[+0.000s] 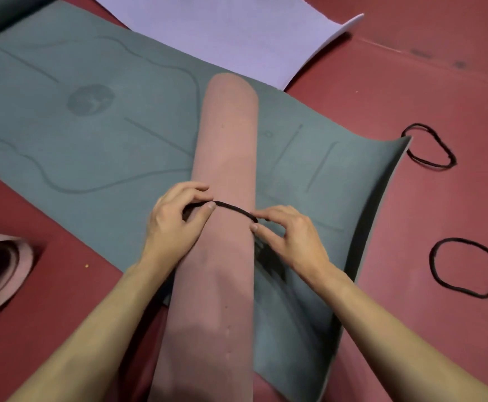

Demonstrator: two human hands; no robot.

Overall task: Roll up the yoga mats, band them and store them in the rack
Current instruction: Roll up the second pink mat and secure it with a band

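Left hand (176, 224), right hand (292, 236): pinch grips on band (231, 208) across pink roll (225, 140)

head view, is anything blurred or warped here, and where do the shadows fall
Head view: soft all over, with no glare. The wide lens seems to bow the long edges of the green mat. The right hand throws a dark shadow on that mat, beside the rolled pink mat. The left hand and the black band are readable. The top left corner goes dark.

Both hands, left hand (176, 224) and right hand (290, 236), apparently pinch black band (232, 208) across rolled pink mat (222, 158).
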